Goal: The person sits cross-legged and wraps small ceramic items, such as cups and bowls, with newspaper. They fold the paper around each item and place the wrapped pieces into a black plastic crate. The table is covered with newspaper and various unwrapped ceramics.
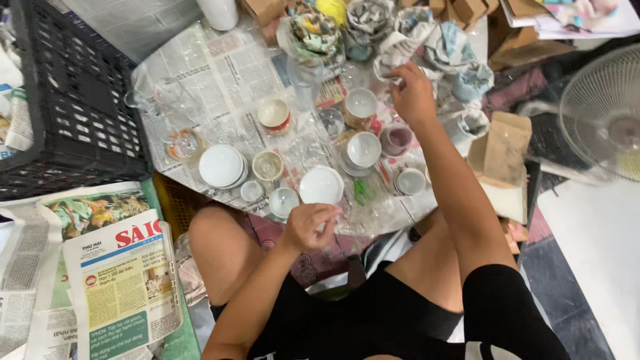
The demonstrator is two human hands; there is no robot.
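I sit over a low surface covered with newspaper, on which several small cups and bowls stand. My left hand is curled at the near edge, its fingers closed on a small clear glass piece just below an upturned white bowl. My right hand reaches to the far side and pinches the edge of a newspaper-wrapped bundle. White cups and a mauve cup stand near that wrist.
A black plastic crate stands at the left. Stacked white bowls, a red-banded cup and clear glasses crowd the surface. More wrapped bundles line the far edge. Loose newspapers lie at left, cardboard and a fan at right.
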